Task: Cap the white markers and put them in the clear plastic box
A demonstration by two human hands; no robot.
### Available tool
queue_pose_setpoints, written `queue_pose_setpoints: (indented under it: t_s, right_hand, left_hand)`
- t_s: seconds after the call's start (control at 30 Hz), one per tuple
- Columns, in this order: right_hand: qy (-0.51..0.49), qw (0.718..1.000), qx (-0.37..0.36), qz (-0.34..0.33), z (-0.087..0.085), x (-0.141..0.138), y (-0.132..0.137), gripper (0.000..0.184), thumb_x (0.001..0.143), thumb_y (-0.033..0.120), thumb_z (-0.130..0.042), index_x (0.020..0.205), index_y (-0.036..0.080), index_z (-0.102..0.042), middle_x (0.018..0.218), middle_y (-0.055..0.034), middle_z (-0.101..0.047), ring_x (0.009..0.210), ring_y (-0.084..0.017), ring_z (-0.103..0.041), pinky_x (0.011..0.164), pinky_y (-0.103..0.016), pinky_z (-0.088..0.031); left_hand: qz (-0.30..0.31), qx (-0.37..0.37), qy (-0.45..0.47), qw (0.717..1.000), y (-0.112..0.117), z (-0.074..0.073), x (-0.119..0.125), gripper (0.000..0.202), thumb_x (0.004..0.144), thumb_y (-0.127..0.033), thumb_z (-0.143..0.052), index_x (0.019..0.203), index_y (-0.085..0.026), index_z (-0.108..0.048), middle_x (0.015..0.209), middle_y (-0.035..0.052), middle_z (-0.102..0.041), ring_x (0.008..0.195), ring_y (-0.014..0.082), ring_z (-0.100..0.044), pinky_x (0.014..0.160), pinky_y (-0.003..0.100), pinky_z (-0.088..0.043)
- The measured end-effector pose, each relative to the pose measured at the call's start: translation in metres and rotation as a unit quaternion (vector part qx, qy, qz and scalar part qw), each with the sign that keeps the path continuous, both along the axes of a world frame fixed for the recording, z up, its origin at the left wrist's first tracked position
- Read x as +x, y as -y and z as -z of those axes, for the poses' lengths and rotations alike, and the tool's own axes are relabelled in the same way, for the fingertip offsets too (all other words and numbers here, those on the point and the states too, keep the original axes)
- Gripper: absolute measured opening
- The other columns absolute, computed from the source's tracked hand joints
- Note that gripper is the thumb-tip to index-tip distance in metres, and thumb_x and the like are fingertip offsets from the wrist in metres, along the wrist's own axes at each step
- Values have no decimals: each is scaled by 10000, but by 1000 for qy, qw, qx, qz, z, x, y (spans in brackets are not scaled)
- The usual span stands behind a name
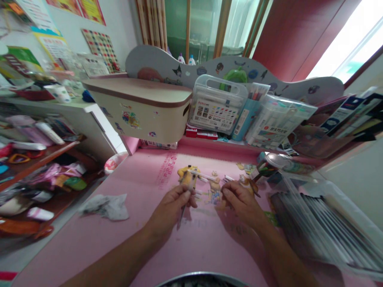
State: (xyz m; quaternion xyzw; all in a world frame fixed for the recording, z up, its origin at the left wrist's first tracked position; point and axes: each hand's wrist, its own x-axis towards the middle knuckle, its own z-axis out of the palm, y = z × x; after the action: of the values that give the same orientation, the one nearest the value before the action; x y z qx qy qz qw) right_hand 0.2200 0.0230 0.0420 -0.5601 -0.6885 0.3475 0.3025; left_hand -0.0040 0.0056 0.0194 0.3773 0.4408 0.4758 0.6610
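Observation:
My left hand [175, 201] is over the middle of the pink desk, thumb and fingertips pinched together. A thin dark shape below its fingers is too blurred to name. To its right, my right hand [242, 201] also has thumb and forefinger pressed together; what they hold, if anything, is too small to tell. Just beyond the hands, a thin white stick [202, 175] lies over the printed cartoon figures on the desk [143, 239]. Several short white pieces [229, 179] lie close to the fingers.
A crumpled tissue [109, 207] lies at left. At right stands a clear box [338, 239] of long thin rods, with a lidded jar [273, 161] behind it. A round metal rim [200, 274] shows at the near edge. A storage bin [143, 115] and marker cases [217, 105] line the shelf.

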Motion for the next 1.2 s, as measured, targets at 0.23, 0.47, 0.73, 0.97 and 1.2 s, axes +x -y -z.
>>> queue_pose_setpoints:
  t_s: [0.23, 0.47, 0.73, 0.97, 1.2]
  right_hand:
    - [141, 977, 142, -76, 16, -43, 12, 226, 872, 138, -541, 1033, 221, -675, 1015, -65, -587, 945, -208, -530, 802, -326, -419]
    - [276, 947, 143, -86, 25, -64, 11, 118, 934, 210, -545, 926, 222, -662, 989, -57, -560, 926, -212, -502, 773, -330, -398]
    - [242, 957, 137, -83, 28, -58, 12, 113, 848, 92, -576, 823, 191, -623, 948, -59, -603, 932, -207, -537, 813, -309, -414]
    - [62, 997, 43, -22, 24, -47, 17, 86, 829, 129, -511, 798, 202, -544, 623, 44, -517, 563, -118, -459, 529, -241, -298]
    - [-66, 998, -16, -17, 21, -44, 16, 67, 809, 158, -509, 792, 196, -561, 596, 65, -472, 544, -101, -428, 507, -214, -300]
  left_hand:
    - [-176, -39, 51, 982, -12, -5, -10, 261, 801, -386, -666, 966, -200, -588, 616, -58, -595, 410, 43, -355, 371, 115, -239]
    - [-172, -73, 96, 978, -10, -2, -7, 268, 731, -352, -731, 893, -184, -600, 602, -59, -584, 400, 43, -395, 376, 119, -317]
    - [-141, -94, 133, 977, -12, -2, -4, 56, 826, -151, -639, 781, -120, -629, 702, 33, -670, 487, 77, -560, 465, 170, -515]
    - [-166, -123, 172, 963, -13, -10, -3, 202, 935, -62, -497, 795, -105, -634, 653, 28, -662, 518, 96, -649, 520, 196, -589]
    - [-139, -124, 155, 970, -12, -10, -1, 146, 926, -79, -546, 812, -108, -632, 678, 29, -682, 550, 103, -681, 524, 181, -591]
